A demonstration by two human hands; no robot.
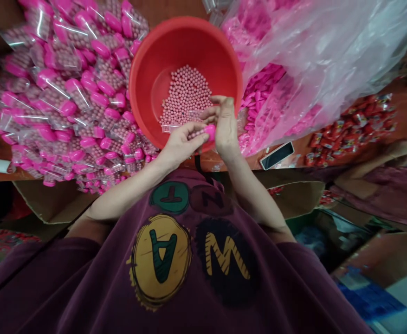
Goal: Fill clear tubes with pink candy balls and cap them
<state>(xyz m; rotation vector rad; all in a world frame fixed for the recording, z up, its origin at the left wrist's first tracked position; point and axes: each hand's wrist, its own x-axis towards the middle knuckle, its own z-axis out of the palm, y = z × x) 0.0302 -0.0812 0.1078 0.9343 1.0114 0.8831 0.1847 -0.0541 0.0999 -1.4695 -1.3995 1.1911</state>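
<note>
My left hand (182, 143) is closed round a small clear container of pink beads (197, 134) with a bright pink cap (210, 132). The container lies sideways over the near rim of a red bowl (142, 60). Against the cap end rests the palm side of my right hand (225, 123), its fingers stretched out and apart over the bowl. Loose pink beads (187, 93) are heaped in the bowl. An uncapped clear container (171, 128) lies at the near edge of the heap, and another is partly hidden by my right fingers.
A large pile of capped bead containers (85, 99) covers the table on the left. Right of the bowl, a clear plastic bag (321, 51) holds pink caps (262, 93). A phone (277, 155) lies near the table edge. Farther right are red packets (349, 130) and another person's arm (363, 174).
</note>
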